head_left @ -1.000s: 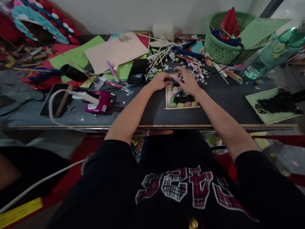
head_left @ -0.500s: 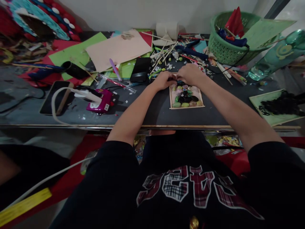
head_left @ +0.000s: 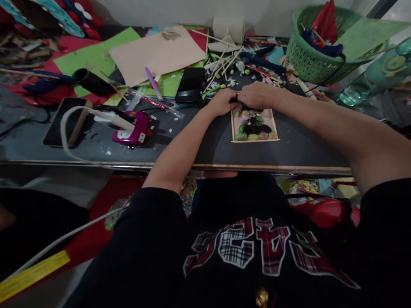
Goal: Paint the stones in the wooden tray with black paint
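Observation:
In front of me lies a small framed picture (head_left: 269,117) with a pale wooden stick border and several green, black, yellow and tan pebbles set inside it. My left hand (head_left: 222,102) is at the frame's far left corner, fingers bent and pressed together. Close against it, my right hand (head_left: 257,95) covers the far edge of the frame with its fingers curled down. The fingertips of both hands meet at that corner. A small dark piece seems to sit between them, too hidden to name.
Behind the hands lie loose sticks (head_left: 224,64), navy-handled pliers (head_left: 263,60) and scraps. A green basket (head_left: 305,55) and a teal bottle (head_left: 359,90) stand at right. At left are a magenta power adapter (head_left: 131,130), phone (head_left: 66,124), black phone (head_left: 190,84) and coloured paper (head_left: 157,53).
The view has shifted slightly. My right hand has flattened lower over the frame's far edge and my right elbow has swung outward. Both hands stay at the same corner.

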`<control>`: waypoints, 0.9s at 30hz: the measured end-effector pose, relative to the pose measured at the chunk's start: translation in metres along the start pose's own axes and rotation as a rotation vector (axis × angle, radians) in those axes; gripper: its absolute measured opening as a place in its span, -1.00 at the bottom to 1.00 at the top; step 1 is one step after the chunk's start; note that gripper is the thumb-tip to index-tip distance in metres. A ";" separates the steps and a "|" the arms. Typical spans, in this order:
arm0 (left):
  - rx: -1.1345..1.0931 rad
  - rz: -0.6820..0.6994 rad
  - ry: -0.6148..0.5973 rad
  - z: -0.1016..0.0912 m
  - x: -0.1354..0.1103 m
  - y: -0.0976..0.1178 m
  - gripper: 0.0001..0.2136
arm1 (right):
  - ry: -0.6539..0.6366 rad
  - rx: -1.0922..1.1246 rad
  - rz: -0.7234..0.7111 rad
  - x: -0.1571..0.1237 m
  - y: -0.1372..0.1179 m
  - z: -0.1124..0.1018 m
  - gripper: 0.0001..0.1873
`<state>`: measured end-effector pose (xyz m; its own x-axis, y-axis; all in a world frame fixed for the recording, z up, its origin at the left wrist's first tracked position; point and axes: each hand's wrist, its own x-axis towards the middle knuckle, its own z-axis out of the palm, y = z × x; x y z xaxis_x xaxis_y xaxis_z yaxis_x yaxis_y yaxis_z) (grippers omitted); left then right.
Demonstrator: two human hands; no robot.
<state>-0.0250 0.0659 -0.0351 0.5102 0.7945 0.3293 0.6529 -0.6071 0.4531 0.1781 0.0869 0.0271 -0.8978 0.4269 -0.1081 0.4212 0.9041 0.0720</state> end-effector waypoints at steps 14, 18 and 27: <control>-0.051 -0.013 -0.030 -0.007 -0.001 0.011 -0.71 | 0.126 0.072 0.080 -0.024 -0.003 -0.014 -0.47; -0.061 0.008 -0.018 -0.005 -0.001 0.009 -0.71 | 0.124 0.048 0.086 -0.021 -0.003 -0.010 -0.46; -0.032 -0.015 -0.029 -0.007 -0.002 0.013 -0.71 | 0.141 0.023 0.114 -0.018 -0.004 -0.011 -0.57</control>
<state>-0.0214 0.0566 -0.0238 0.5173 0.8022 0.2981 0.6425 -0.5941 0.4840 0.1911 0.0754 0.0401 -0.8526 0.5211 0.0393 0.5226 0.8510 0.0526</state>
